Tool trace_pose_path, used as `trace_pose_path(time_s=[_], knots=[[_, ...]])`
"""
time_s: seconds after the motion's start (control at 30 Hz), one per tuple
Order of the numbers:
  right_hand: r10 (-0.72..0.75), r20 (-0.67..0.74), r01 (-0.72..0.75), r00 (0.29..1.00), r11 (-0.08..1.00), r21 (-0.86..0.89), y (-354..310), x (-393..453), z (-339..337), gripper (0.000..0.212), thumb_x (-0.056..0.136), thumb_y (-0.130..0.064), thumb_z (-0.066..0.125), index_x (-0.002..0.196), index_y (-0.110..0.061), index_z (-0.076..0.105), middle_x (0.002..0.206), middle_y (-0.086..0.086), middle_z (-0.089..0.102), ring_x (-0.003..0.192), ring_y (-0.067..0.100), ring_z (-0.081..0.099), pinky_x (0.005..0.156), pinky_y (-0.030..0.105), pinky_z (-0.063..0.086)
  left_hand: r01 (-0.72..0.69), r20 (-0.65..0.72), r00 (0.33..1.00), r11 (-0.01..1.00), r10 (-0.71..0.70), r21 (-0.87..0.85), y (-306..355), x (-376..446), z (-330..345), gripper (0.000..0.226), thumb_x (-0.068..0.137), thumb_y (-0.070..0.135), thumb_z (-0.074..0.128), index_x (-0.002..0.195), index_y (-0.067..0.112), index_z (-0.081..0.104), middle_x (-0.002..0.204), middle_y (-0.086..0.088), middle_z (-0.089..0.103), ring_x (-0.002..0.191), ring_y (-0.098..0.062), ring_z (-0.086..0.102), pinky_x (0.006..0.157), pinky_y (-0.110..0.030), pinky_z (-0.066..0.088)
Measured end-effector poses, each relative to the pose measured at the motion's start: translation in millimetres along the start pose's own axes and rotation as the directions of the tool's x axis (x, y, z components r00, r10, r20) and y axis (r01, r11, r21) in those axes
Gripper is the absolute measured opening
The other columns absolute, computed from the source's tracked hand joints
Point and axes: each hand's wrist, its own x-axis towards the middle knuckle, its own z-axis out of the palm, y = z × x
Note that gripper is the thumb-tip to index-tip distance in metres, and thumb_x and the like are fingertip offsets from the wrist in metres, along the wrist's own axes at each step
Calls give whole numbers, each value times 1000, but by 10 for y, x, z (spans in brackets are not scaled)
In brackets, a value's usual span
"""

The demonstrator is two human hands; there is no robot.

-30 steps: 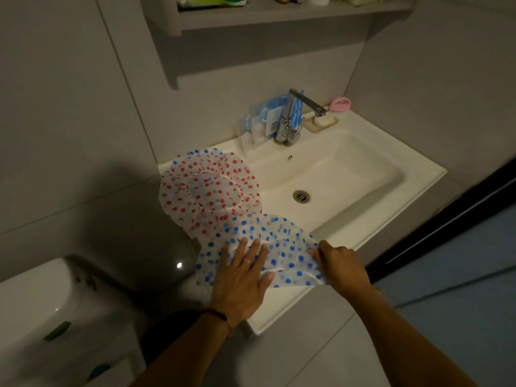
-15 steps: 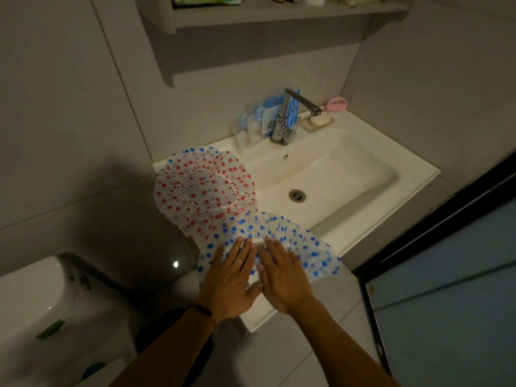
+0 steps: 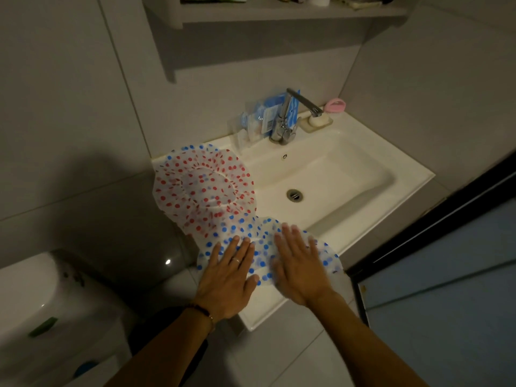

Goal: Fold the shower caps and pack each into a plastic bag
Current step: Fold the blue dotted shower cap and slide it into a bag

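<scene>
A clear shower cap with blue dots (image 3: 262, 247) lies spread on the near left corner of the white sink (image 3: 405, 180). My left hand (image 3: 227, 277) presses flat on its left part, fingers apart, a ring on one finger. My right hand (image 3: 298, 268) lies flat on its right part, slightly blurred. Behind it a red-dotted shower cap (image 3: 203, 188) lies open on the sink's left rim, with blue dots of another cap showing at its far edge. Clear plastic bags with blue print (image 3: 262, 118) stand against the wall behind the tap.
A chrome tap (image 3: 287, 121) stands at the back of the basin, a soap dish (image 3: 318, 121) and a pink item (image 3: 336, 104) to its right. A toilet (image 3: 30, 297) sits at lower left. A shelf (image 3: 279, 12) hangs above. A dark door frame (image 3: 432, 224) runs along the right.
My right hand came from the cap's right edge to the middle beside my left hand, then slid right and forward over the cap. The cap now lies spread wider to the right.
</scene>
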Motion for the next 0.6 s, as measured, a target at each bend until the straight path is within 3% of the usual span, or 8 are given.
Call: trace_pose_path(time_s=[0.07,0.13,0.23,0.33,0.43,0.53,0.6], knots=[[-8,118,5,993,1000,26,-86,-10,99,61,95,-54,4,149,-28,-9,153,-3,-21,143,20,-18,111,44,-17,-15,5,1000,1000,15,5,-26,-4,14,67,95,54,13,143,11,33,149,-11,33,140,-29,23,109,-52,6],[50,176,-46,983,999,-26,151,-133,153,62,91,-57,-6,146,-30,-16,156,-4,-20,143,18,-20,113,46,-15,-11,-15,1000,1000,11,-2,-22,2,15,68,95,55,10,144,12,29,151,-10,29,141,-29,21,109,-51,5],[143,219,-126,965,988,-90,482,-266,35,77,79,-62,-20,148,-27,-12,159,-1,-12,145,19,-14,115,48,-10,-10,-34,999,999,9,-34,6,0,15,68,95,54,10,146,13,27,152,-9,26,141,-29,19,109,-51,11],[171,120,-178,978,983,51,328,65,-197,72,92,-60,3,149,-21,19,158,5,17,145,21,12,117,48,1,-20,-30,999,997,18,-69,-2,-1,-1,66,95,54,12,145,13,27,151,-9,30,140,-28,23,114,-51,23],[115,93,-135,989,960,246,48,669,-210,62,96,-49,35,148,-18,24,155,7,27,141,24,25,117,46,16,-57,-37,998,995,54,-81,-16,-15,24,64,96,54,16,144,15,30,149,-8,35,137,-25,31,112,-48,29],[44,329,-156,943,933,323,-101,1128,-202,76,90,-47,50,150,-21,13,156,5,24,143,25,21,117,50,8,-109,-47,993,992,106,-67,-60,-31,73,64,95,57,20,145,18,29,150,-5,33,138,-25,29,114,-47,21],[21,445,-190,896,922,339,-107,1237,-258,74,83,-40,63,145,-19,29,147,6,39,135,28,35,114,50,20,-162,-51,986,986,160,-31,-95,-48,65,64,94,57,23,144,19,31,150,-5,34,138,-24,29,114,-46,24]])
